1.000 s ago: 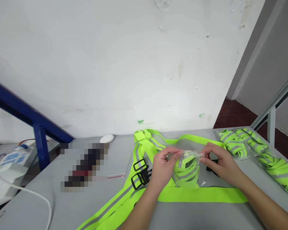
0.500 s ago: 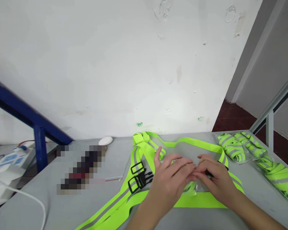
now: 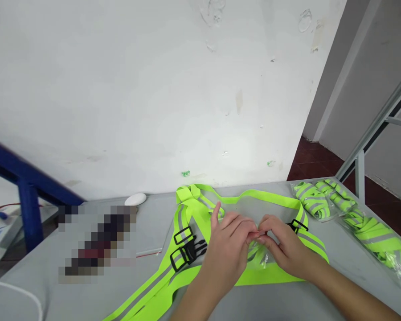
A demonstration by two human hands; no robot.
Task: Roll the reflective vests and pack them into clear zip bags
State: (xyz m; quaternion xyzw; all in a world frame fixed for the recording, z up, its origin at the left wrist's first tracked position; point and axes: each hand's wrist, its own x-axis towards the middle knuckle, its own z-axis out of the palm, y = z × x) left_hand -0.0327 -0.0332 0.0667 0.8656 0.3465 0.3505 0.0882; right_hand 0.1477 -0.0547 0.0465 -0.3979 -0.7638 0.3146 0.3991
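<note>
A clear plastic bag point(image 3: 263, 258) with neon-green material showing through it is held at its top edge, where a thin reddish strip shows. My left hand point(image 3: 229, 245) pinches that edge from the left, little finger raised. On the other side my right hand point(image 3: 284, 243) pinches the same edge between thumb and fingers. Under and around both hands lies a neon-green reflective harness point(image 3: 270, 277) with grey stripes. Its black side-release buckle point(image 3: 188, 250) rests left of my left hand. Another black buckle point(image 3: 299, 226) is partly hidden behind my right hand.
Bagged rolls of green reflective strap point(image 3: 312, 200) lie at the right, with a larger bagged bundle point(image 3: 377, 236) closer. A white oval object point(image 3: 135, 199) and a pixelated dark item point(image 3: 98, 240) are left. A blue metal frame point(image 3: 30, 214) and white cable point(image 3: 20, 287) stand farther left.
The view has shifted slightly to the right. My right hand has turned a little, and the reddish strip between my fingertips is plainer now. Both hands keep their pinch.
</note>
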